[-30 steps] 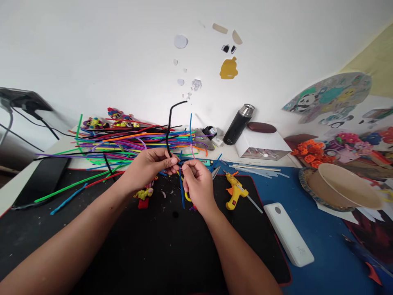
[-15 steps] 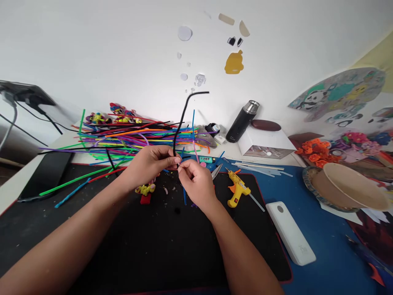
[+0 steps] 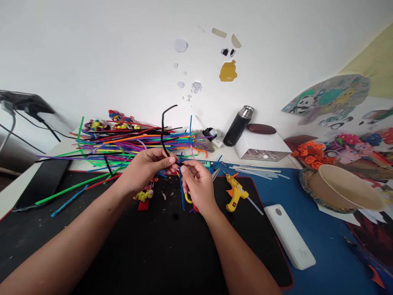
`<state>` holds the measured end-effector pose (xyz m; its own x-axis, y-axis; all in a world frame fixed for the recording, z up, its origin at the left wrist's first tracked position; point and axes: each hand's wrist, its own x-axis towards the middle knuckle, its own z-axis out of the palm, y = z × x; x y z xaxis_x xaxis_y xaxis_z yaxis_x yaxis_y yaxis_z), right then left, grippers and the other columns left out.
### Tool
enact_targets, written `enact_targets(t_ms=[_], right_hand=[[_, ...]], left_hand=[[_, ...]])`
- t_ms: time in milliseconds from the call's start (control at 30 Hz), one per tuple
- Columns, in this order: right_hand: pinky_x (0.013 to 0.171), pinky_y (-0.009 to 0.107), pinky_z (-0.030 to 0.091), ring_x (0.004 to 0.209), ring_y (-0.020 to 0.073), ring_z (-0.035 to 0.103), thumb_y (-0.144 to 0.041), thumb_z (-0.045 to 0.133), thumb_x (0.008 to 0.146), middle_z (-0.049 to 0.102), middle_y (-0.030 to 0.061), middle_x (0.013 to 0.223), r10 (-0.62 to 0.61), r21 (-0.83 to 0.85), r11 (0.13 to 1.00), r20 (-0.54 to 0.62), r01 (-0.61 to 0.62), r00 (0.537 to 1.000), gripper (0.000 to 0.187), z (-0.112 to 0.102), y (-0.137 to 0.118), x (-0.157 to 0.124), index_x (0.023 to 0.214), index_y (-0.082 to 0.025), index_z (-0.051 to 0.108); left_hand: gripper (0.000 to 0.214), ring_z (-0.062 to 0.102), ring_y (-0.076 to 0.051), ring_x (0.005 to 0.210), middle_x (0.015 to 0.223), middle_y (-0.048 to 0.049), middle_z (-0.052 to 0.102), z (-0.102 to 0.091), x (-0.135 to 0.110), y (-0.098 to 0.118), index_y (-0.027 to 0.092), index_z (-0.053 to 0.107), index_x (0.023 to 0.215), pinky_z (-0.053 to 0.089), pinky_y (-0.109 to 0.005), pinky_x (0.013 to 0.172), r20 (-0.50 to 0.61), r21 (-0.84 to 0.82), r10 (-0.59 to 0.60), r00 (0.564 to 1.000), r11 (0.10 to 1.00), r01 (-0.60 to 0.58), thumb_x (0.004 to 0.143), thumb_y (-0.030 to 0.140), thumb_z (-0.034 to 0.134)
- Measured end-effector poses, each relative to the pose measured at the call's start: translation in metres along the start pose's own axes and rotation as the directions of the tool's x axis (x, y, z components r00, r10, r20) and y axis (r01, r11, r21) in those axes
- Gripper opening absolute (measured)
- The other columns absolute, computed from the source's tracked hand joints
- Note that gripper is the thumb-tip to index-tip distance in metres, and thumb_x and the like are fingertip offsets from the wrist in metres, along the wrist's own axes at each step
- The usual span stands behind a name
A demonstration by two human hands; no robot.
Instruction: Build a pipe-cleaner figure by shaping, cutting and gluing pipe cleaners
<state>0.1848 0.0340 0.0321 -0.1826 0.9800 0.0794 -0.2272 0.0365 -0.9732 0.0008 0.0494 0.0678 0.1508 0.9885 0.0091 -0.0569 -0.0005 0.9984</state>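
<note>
Between both hands is a black pipe cleaner (image 3: 163,130), its long free end rising and bending over to the right at the top. My left hand (image 3: 155,164) pinches it between thumb and forefinger. Close beside, my right hand (image 3: 198,182) has thumb and forefinger closed on its lower end. A blue pipe cleaner (image 3: 181,192) lies on the mat just behind and below the fingertips. Left of the hands stands a small yellow and red pipe-cleaner figure (image 3: 143,198). Scissors (image 3: 216,173) are partly hidden behind my right hand.
A pile of coloured pipe cleaners (image 3: 132,141) lies along the wall. To the right are a yellow glue gun (image 3: 236,192), glue sticks (image 3: 258,171), a white oblong case (image 3: 290,235), a black flask (image 3: 238,126) and a bowl (image 3: 346,186). A phone (image 3: 43,182) rests at left.
The black pipe cleaner's free end has swung left and lower, and its held end now lies more level between my fingertips. The whole view has shifted slightly.
</note>
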Motion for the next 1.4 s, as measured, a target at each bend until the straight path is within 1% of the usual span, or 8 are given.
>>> enact_targets(t_ms=[267,400,667,833,933,1033,1167,1400], right_hand=[[0.040,0.023,0.035,0.040,0.0096,0.047,-0.052,0.073,0.091,0.053,-0.0087,0.057,0.016,0.019,1.000,-0.041,-0.016,0.999,0.032,-0.002,0.001,0.002,0.094,-0.022,0.063],[0.041,0.024,0.032,0.039,0.0093,0.044,-0.050,0.071,0.093,0.051,-0.0088,0.056,-0.004,-0.024,1.000,-0.027,0.003,1.000,0.028,-0.002,0.001,0.000,0.092,-0.022,0.063],[0.052,0.027,0.031,0.049,0.0119,0.040,-0.037,0.065,0.097,0.042,-0.0084,0.054,-0.124,-0.344,0.927,0.091,0.148,0.988,0.018,-0.003,-0.001,-0.004,0.086,-0.023,0.067],[0.054,0.027,0.029,0.050,0.0118,0.039,-0.032,0.065,0.095,0.043,-0.0082,0.055,-0.129,-0.473,0.861,0.153,0.187,0.980,0.014,-0.002,0.003,-0.004,0.084,-0.023,0.068],[0.052,0.027,0.032,0.050,0.0119,0.041,-0.036,0.065,0.096,0.046,-0.0078,0.056,-0.100,-0.404,0.904,0.122,0.141,0.988,0.015,0.000,0.005,-0.004,0.086,-0.024,0.066],[0.048,0.026,0.036,0.046,0.0124,0.047,-0.045,0.065,0.097,0.051,-0.0074,0.058,-0.029,-0.235,0.971,0.097,0.051,0.995,0.022,0.000,0.006,-0.003,0.093,-0.024,0.065],[0.044,0.024,0.039,0.042,0.0109,0.049,-0.052,0.070,0.095,0.056,-0.0081,0.059,0.025,-0.072,0.997,0.070,-0.020,0.997,0.029,-0.001,0.005,-0.002,0.100,-0.023,0.063],[0.040,0.022,0.034,0.040,0.0100,0.047,-0.054,0.073,0.091,0.054,-0.0090,0.054,0.048,0.032,0.998,-0.017,-0.047,0.999,0.034,-0.001,0.001,0.001,0.097,-0.023,0.062]], left_hand=[[0.047,0.074,-0.021,0.072,0.082,-0.0099,0.081,0.006,0.000,0.002,0.016,0.079,0.079,0.061,-0.032,0.070,0.033,0.094,-0.041,0.999,0.995,0.038,0.072,0.061,0.093],[0.047,0.072,-0.021,0.072,0.083,-0.0090,0.080,0.001,0.001,0.006,0.017,0.079,0.078,0.059,-0.031,0.069,0.004,0.170,0.008,1.000,0.985,-0.009,0.075,0.062,0.090],[0.044,0.059,-0.016,0.067,0.072,-0.0031,0.070,-0.006,-0.002,0.014,0.017,0.074,0.074,0.047,-0.027,0.064,0.062,0.381,0.124,0.990,0.914,-0.138,0.086,0.059,0.080],[0.040,0.057,-0.016,0.066,0.069,0.0001,0.065,-0.008,-0.003,0.009,0.018,0.073,0.074,0.043,-0.025,0.063,0.144,0.477,0.115,0.983,0.862,-0.171,0.090,0.054,0.077],[0.039,0.056,-0.015,0.065,0.068,0.0004,0.065,-0.008,-0.003,0.010,0.018,0.073,0.074,0.044,-0.025,0.063,0.121,0.441,0.117,0.986,0.883,-0.159,0.089,0.053,0.078],[0.040,0.061,-0.017,0.068,0.073,-0.0030,0.071,-0.006,-0.002,0.014,0.018,0.075,0.075,0.047,-0.027,0.064,0.044,0.379,0.120,0.992,0.916,-0.128,0.086,0.055,0.081],[0.040,0.065,-0.018,0.070,0.080,-0.0061,0.078,-0.004,-0.002,0.014,0.017,0.077,0.074,0.052,-0.027,0.067,-0.033,0.284,0.117,0.993,0.953,-0.102,0.080,0.056,0.086],[0.039,0.069,-0.019,0.071,0.082,-0.0075,0.081,0.000,-0.002,0.008,0.018,0.082,0.079,0.057,-0.029,0.067,0.016,0.247,0.081,0.997,0.965,-0.083,0.076,0.056,0.091]])
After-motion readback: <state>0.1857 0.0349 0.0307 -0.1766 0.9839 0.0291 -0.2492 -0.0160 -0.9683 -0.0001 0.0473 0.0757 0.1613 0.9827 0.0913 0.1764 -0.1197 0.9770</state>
